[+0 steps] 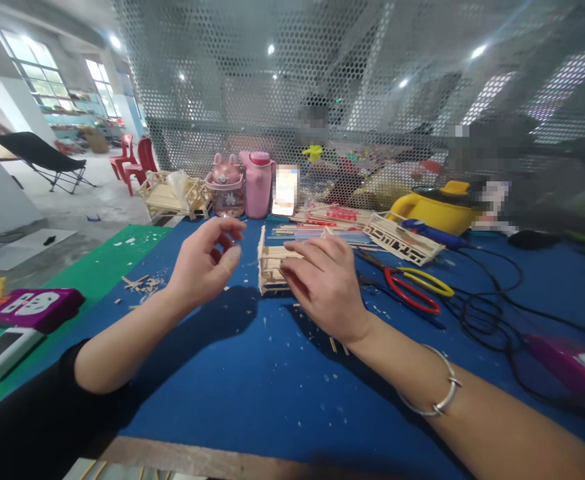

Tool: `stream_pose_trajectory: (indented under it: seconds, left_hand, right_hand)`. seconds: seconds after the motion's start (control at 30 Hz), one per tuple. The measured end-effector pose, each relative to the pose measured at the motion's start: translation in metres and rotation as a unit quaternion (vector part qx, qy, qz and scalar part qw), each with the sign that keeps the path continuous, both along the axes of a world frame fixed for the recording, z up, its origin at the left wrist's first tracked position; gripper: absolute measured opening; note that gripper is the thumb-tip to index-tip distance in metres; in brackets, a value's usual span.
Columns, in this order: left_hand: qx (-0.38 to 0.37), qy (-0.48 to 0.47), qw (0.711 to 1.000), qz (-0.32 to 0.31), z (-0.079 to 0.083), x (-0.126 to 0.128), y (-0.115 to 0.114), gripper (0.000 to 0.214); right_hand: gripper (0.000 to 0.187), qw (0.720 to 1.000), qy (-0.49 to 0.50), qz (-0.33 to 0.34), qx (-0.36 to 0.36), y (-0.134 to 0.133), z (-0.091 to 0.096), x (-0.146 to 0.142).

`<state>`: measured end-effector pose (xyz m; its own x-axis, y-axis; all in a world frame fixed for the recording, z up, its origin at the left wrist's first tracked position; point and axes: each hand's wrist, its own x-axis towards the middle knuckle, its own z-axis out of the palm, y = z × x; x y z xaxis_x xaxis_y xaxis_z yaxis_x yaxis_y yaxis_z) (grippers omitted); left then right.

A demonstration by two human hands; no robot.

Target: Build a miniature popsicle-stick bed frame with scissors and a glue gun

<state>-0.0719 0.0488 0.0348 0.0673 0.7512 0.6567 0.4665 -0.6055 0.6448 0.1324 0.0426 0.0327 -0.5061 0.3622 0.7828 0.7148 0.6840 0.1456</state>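
A small model of thin wooden sticks (271, 261) stands on the blue table covering, with a taller post at its left end. My right hand (325, 283) is at the model's near right side and hides much of it. Its fingers are curled together, the fingertips overlapping the sticks; anything pinched there is hidden. To the left of the model, my left hand (207, 260) hovers above the covering. Its fingers are bent, thumb and forefinger apart, with nothing visible between them.
Red-and-yellow-handled scissors (412, 293), a blue-handled tool (435, 235) and black cables (487, 313) lie right. Behind are a stick panel (405, 243), pink jug (258, 187), bottle (226, 190), lit phone (285, 193) and yellow pot (432, 210). Stick scraps (142, 287) lie left.
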Motion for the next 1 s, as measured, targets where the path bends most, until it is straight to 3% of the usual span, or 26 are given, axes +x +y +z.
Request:
stream_pose_trajectory:
  seconds: [0.03,0.1,0.2,0.27,0.47,0.57,0.63,0.67,0.77,0.83,0.9,1.0]
  left_hand:
    - [0.009,-0.008,1.000,0.011,-0.001,0.002,-0.007,0.026]
    - [-0.020,0.034,0.999,-0.033,-0.005,0.010,-0.021,0.015]
    - [-0.099,0.118,0.979,-0.137,-0.011,0.025,-0.037,0.019]
    - [-0.119,0.136,0.970,-0.165,-0.015,0.034,-0.042,0.028]
    - [-0.153,0.129,0.965,-0.172,-0.021,0.041,-0.045,0.038]
    - [-0.137,0.143,0.966,-0.168,-0.023,0.036,-0.042,0.035]
    - [-0.147,0.100,0.973,-0.148,-0.023,0.031,-0.039,0.030]
    - [-0.157,0.053,0.978,-0.126,-0.022,0.029,-0.037,0.027]
    - [-0.187,-0.139,0.971,-0.058,-0.019,0.023,-0.026,0.021]
    - [-0.226,-0.253,0.939,-0.051,-0.017,0.020,-0.018,0.014]
    - [-0.296,-0.327,0.896,-0.060,-0.018,0.019,-0.010,0.007]
    - [-0.413,-0.332,0.846,-0.064,-0.024,0.020,-0.002,0.012]
  right_hand:
    - [0.013,1.000,0.004,0.007,-0.003,-0.006,0.001,0.002]
    - [0.011,1.000,0.010,0.026,-0.007,-0.020,0.002,0.007]
    - [0.007,0.998,0.037,0.045,-0.014,-0.037,0.000,0.011]
    - [0.006,0.997,0.064,0.046,-0.023,-0.043,-0.004,0.013]
    - [0.009,0.993,0.089,0.065,-0.052,-0.048,-0.014,0.010]
    - [0.008,0.992,0.048,0.094,-0.065,-0.044,-0.010,0.017]
    - [0.015,0.995,0.023,0.083,-0.057,-0.032,-0.001,0.034]
    - [0.019,0.997,0.035,0.052,-0.043,-0.022,0.004,0.047]
    - [0.024,0.971,0.160,-0.165,-0.057,0.018,0.021,0.098]
    - [0.030,0.930,0.158,-0.319,-0.095,0.047,0.028,0.135]
    - [0.038,0.911,0.152,-0.365,-0.120,0.074,0.031,0.168]
    - [0.060,0.843,0.132,-0.465,-0.235,0.105,0.030,0.202]
